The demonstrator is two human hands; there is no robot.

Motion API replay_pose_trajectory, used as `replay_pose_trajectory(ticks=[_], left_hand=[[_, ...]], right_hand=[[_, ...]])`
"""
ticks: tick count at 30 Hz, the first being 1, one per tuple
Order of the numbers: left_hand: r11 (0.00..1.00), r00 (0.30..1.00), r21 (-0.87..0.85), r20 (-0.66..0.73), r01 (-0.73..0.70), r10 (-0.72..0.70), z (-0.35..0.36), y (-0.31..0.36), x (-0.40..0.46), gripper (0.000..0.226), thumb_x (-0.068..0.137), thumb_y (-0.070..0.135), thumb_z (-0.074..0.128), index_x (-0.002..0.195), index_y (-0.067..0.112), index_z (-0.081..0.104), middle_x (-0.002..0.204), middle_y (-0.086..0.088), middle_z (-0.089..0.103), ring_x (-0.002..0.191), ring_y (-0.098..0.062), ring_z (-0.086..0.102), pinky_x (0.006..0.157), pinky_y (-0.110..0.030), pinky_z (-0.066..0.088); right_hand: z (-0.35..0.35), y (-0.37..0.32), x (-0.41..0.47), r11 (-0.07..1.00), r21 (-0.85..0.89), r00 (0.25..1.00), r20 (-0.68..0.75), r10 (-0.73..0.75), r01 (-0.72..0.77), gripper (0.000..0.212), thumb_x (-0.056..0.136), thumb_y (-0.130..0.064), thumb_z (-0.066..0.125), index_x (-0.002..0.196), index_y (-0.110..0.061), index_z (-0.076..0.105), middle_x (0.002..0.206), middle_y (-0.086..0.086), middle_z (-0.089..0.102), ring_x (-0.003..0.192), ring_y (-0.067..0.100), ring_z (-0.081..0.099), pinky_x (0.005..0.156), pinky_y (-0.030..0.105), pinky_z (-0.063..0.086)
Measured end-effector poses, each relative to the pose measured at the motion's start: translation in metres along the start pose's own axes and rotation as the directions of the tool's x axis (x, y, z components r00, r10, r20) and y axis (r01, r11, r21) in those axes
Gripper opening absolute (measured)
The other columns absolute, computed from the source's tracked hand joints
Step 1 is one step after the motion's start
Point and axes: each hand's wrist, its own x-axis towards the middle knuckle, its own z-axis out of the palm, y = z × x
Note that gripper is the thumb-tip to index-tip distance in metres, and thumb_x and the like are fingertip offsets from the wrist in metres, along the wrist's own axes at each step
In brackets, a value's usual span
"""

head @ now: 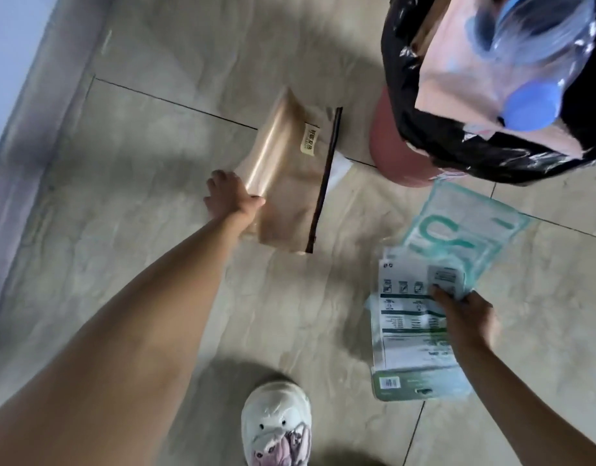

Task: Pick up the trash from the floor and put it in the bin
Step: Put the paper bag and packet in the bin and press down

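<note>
My left hand (231,196) grips the near-left edge of a tan zip pouch (289,176) at the tiled floor (138,163), left of the pink bin (394,153). My right hand (464,317) pinches a green-and-white printed packet (420,331), near of the bin, whose black liner (457,146) already holds a paper bag (464,62) and a clear bottle (541,35). My white shoe (276,422) stands nearest.

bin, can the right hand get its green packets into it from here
Probably yes: the right hand holds the green packets just below the bin, nothing between, though a pink bag and bottle crowd its mouth.
</note>
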Motion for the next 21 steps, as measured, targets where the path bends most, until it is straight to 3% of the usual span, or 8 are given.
replay_pose_trajectory(ticks=[3, 6, 9, 11, 13, 17, 21], left_hand=[[0.999, 0.999, -0.038, -0.044, 0.027, -0.029, 0.005, 0.0, 0.002, 0.082, 0.07, 0.039, 0.078, 0.134, 0.008, 0.037, 0.137, -0.016, 0.049, 0.125, -0.034, 0.048, 0.099, -0.044, 0.037], [0.965, 0.983, -0.22, 0.146, 0.142, -0.111, 0.003, -0.008, -0.004, 0.098, 0.071, 0.034, 0.079, 0.145, 0.004, 0.022, 0.141, -0.017, 0.05, 0.128, -0.033, 0.051, 0.106, -0.041, 0.038], [0.848, 0.949, -0.449, 0.262, 0.282, -0.177, -0.003, -0.023, -0.029, 0.069, 0.068, 0.024, 0.082, 0.125, -0.001, 0.054, 0.126, -0.02, 0.064, 0.111, -0.031, 0.064, 0.092, -0.035, 0.053], [0.799, 0.934, -0.501, 0.291, 0.334, -0.208, -0.016, -0.029, -0.052, 0.053, 0.068, 0.02, 0.082, 0.113, -0.002, 0.066, 0.118, -0.021, 0.069, 0.105, -0.03, 0.068, 0.091, -0.034, 0.053], [0.781, 0.928, -0.512, 0.288, 0.358, -0.236, -0.034, -0.033, -0.073, 0.051, 0.069, 0.02, 0.081, 0.113, -0.002, 0.067, 0.117, -0.02, 0.069, 0.106, -0.031, 0.067, 0.093, -0.035, 0.052], [0.752, 0.932, -0.551, 0.232, 0.362, -0.278, -0.096, -0.03, -0.1, 0.04, 0.07, 0.016, 0.079, 0.106, 0.002, 0.07, 0.111, -0.019, 0.071, 0.101, -0.033, 0.068, 0.078, -0.029, 0.049], [0.787, 0.973, -0.572, 0.114, 0.23, -0.201, -0.179, -0.002, -0.104, 0.037, 0.071, 0.02, 0.077, 0.102, 0.003, 0.066, 0.109, -0.02, 0.071, 0.1, -0.036, 0.067, 0.084, -0.038, 0.053]], right_hand=[[0.006, -0.002, -0.001, 0.999, 0.023, 1.0, -0.01, 0.023, -0.022, 0.03, 0.071, -0.033, 0.077, 0.083, -0.007, 0.068, 0.082, 0.024, 0.071, 0.079, 0.038, 0.069, 0.067, 0.052, 0.057], [0.001, -0.008, -0.008, 0.997, 0.044, 0.998, 0.001, 0.057, -0.057, 0.032, 0.071, -0.032, 0.078, 0.083, -0.004, 0.069, 0.082, 0.023, 0.072, 0.078, 0.038, 0.069, 0.067, 0.051, 0.057], [-0.011, -0.021, -0.022, 0.993, 0.071, 0.995, 0.031, 0.094, -0.096, 0.035, 0.07, -0.031, 0.079, 0.084, -0.001, 0.069, 0.085, 0.025, 0.072, 0.081, 0.039, 0.069, 0.07, 0.051, 0.056], [-0.024, -0.033, -0.037, 0.99, 0.079, 0.991, 0.064, 0.116, -0.121, 0.035, 0.07, -0.031, 0.08, 0.086, -0.002, 0.071, 0.086, 0.025, 0.072, 0.078, 0.036, 0.068, 0.07, 0.049, 0.055], [-0.042, -0.047, -0.055, 0.987, 0.083, 0.988, 0.078, 0.13, -0.136, 0.034, 0.07, -0.03, 0.08, 0.088, -0.002, 0.072, 0.085, 0.023, 0.072, 0.073, 0.031, 0.066, 0.068, 0.048, 0.056], [-0.087, -0.08, -0.092, 0.98, 0.103, 0.985, 0.061, 0.163, -0.169, 0.033, 0.073, -0.031, 0.077, 0.09, -0.003, 0.071, 0.082, 0.019, 0.071, 0.076, 0.033, 0.067, 0.069, 0.044, 0.055], [-0.142, -0.117, -0.121, 0.979, 0.141, 0.989, 0.039, 0.146, -0.15, 0.026, 0.076, -0.028, 0.075, 0.084, -0.005, 0.068, 0.075, 0.014, 0.068, 0.067, 0.029, 0.062, 0.063, 0.042, 0.053]])
